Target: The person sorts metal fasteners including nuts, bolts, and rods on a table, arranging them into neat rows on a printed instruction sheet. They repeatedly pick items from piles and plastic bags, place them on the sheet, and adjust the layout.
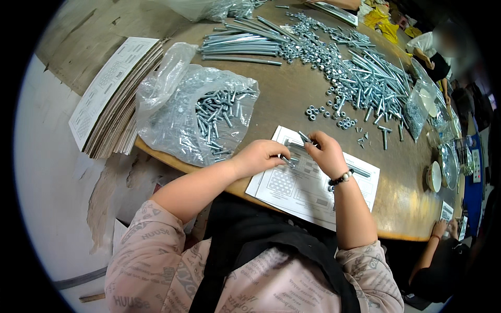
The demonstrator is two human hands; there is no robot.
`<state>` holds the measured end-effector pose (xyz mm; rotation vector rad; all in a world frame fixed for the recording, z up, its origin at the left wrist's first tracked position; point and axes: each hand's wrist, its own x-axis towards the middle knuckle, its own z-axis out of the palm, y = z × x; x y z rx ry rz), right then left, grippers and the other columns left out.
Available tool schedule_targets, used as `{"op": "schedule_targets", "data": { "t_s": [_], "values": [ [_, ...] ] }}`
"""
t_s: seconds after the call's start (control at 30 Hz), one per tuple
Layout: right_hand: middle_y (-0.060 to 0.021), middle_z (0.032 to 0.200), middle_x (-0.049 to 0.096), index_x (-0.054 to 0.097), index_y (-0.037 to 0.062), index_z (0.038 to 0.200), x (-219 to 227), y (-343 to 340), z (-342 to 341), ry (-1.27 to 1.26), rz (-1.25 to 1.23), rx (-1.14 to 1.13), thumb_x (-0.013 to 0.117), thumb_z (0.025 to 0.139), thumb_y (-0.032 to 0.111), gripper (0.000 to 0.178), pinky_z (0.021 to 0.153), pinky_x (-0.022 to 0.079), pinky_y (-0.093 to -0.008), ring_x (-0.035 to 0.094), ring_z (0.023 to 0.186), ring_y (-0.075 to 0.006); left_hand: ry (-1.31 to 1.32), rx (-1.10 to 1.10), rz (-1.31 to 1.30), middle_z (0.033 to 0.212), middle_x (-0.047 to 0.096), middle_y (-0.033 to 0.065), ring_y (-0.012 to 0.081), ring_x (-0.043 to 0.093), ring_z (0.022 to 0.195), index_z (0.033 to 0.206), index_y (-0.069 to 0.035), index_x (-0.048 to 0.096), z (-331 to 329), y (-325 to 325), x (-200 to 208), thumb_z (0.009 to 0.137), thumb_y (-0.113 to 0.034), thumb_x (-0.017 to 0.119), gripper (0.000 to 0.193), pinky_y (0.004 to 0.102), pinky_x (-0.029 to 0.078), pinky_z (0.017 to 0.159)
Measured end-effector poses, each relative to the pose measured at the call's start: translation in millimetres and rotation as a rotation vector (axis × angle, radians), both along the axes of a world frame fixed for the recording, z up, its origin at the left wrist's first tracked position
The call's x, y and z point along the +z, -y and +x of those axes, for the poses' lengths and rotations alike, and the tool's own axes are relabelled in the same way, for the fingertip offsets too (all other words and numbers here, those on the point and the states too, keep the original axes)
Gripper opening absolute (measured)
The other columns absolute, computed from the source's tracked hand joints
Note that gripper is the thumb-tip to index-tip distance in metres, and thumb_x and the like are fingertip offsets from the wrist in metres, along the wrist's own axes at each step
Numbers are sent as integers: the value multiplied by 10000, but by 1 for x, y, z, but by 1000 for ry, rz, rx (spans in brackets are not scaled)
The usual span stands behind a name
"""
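Observation:
My left hand [259,158] is over the left half of a printed white sheet [327,219], its fingers pinched on a short silver bolt [285,160]. Close beside it, my right hand [326,152] grips another silver bolt [304,136] between thumb and fingers. A bracelet of dark and pale beads circles my right wrist. Partly behind that wrist, long bolts [360,170] lie along the sheet's right side. More metal pieces rest on the sheet under my hands, partly covered by my fingers.
Left of the sheet lies an opened clear plastic bag [175,122] of short bolts [216,117]. Beyond it stands a stack of printed cards [112,86]. Long rods [240,44], loose nuts [315,52] and heaped bolts [376,86] spread across the table. Other people work at the right.

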<state>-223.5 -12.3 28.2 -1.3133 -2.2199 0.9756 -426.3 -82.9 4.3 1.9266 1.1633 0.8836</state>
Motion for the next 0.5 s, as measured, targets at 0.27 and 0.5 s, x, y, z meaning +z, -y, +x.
{"op": "schedule_targets", "data": {
  "t_s": [0.27,0.5],
  "values": [
    [-38,750,590,540,33,1113,-9,43,14,-227,-332,-40,537,838,20,275,532,472,-222,617,611,-109,-356,-109,185,1025,569,86,275,535,976,918,-79,617,5,-12,-16,705,-122,662,222,372,426,843],
    [-97,838,594,632,96,927,-40,62,-14,-131,331,50,644,739,134,192,634,482,-370,584,751,-269,-380,53,105,913,583,116,287,563,887,937,-51,622,8,-18,-20,755,-128,620,198,376,461,762]
  ]
}}
